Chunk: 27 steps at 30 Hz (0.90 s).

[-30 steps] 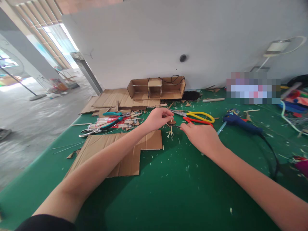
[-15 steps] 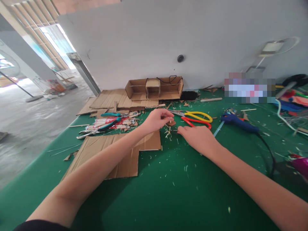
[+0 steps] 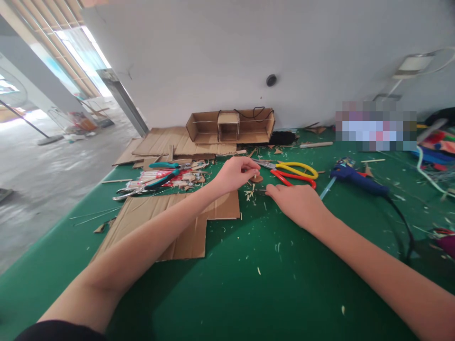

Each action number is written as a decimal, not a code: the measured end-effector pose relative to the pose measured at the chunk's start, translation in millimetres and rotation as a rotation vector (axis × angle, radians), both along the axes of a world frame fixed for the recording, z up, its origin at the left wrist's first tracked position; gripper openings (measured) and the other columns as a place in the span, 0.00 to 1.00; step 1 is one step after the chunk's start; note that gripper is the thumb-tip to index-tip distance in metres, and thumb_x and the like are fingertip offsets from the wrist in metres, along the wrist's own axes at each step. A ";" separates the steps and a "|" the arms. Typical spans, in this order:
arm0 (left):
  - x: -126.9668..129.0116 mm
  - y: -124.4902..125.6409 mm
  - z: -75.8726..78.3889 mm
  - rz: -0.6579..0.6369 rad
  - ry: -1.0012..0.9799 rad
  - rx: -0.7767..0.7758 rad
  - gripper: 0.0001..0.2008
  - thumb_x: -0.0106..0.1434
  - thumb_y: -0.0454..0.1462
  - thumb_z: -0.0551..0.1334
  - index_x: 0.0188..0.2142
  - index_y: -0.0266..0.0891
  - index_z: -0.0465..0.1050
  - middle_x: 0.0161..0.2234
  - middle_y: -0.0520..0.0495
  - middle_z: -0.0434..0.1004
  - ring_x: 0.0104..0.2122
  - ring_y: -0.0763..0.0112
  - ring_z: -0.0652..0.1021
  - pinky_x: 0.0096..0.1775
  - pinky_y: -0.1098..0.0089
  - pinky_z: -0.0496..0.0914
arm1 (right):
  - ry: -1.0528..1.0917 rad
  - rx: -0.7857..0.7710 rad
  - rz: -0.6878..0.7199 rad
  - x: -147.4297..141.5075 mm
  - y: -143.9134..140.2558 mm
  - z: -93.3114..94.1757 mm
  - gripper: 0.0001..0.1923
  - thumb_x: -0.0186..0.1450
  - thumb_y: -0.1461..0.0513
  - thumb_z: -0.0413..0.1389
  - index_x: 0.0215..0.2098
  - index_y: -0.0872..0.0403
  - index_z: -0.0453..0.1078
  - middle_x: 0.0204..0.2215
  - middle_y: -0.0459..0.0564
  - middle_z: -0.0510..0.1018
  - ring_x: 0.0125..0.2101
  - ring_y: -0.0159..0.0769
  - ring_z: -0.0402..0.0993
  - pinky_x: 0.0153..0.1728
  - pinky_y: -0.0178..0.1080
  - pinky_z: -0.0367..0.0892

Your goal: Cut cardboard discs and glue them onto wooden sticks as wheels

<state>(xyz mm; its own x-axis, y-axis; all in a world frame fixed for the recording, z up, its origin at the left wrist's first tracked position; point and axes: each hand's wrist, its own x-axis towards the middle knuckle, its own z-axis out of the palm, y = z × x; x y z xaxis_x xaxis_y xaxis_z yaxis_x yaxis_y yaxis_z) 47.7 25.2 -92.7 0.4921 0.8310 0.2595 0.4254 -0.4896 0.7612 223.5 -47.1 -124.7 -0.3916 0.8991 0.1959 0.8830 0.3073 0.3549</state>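
My left hand (image 3: 233,174) pinches a thin wooden stick (image 3: 254,175) that stands in a small brown cardboard piece (image 3: 257,179) on the green table (image 3: 249,284). My right hand (image 3: 296,203) lies flat on the table just right of that piece, fingers together, its fingertips close to a small dark bit; nothing is visibly held in it. Pale stick scraps (image 3: 250,194) lie between the two hands. Yellow and red handled scissors (image 3: 291,173) lie just behind my right hand.
A flat cardboard sheet (image 3: 177,222) lies under my left forearm. Teal pliers and packs of sticks (image 3: 159,177) sit to the left, a cardboard box frame (image 3: 231,127) against the wall. A blue glue gun (image 3: 357,180) with black cord lies at right.
The hands have barely shifted; my left hand still pinches the stick, my right hand has slid slightly nearer the small piece. The view moved a little.
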 end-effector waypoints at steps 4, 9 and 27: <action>-0.3 3.2 -1.5 0.017 0.008 0.002 0.06 0.55 0.34 0.59 0.32 0.35 0.74 0.30 0.45 0.78 0.30 0.72 0.77 0.34 0.69 0.71 | 0.007 0.106 -0.034 -1.9 -2.5 1.5 0.16 0.69 0.61 0.37 0.36 0.54 0.66 0.26 0.51 0.77 0.17 0.33 0.68 0.17 0.36 0.38; -1.3 4.0 -2.2 0.019 0.006 -0.001 0.07 0.55 0.34 0.59 0.33 0.34 0.75 0.32 0.43 0.79 0.32 0.71 0.77 0.35 0.68 0.71 | 0.035 0.036 -0.033 -1.0 2.0 1.0 0.14 0.69 0.60 0.39 0.37 0.53 0.66 0.25 0.49 0.77 0.15 0.31 0.66 0.18 0.35 0.38; 0.5 0.7 0.3 0.026 0.008 -0.021 0.07 0.56 0.32 0.58 0.33 0.33 0.74 0.32 0.43 0.78 0.31 0.71 0.77 0.35 0.68 0.71 | 0.020 0.037 -0.044 -3.1 0.4 0.8 0.13 0.69 0.60 0.40 0.37 0.52 0.66 0.24 0.47 0.76 0.17 0.33 0.69 0.17 0.35 0.38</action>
<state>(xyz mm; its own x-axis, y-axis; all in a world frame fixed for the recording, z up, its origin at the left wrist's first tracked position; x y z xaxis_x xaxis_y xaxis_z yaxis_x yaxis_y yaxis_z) 48.2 25.9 -92.5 0.4721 0.8489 0.2378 0.4441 -0.4620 0.7676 220.4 -46.8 -123.8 -0.3472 0.9076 0.2362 0.9024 0.2548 0.3475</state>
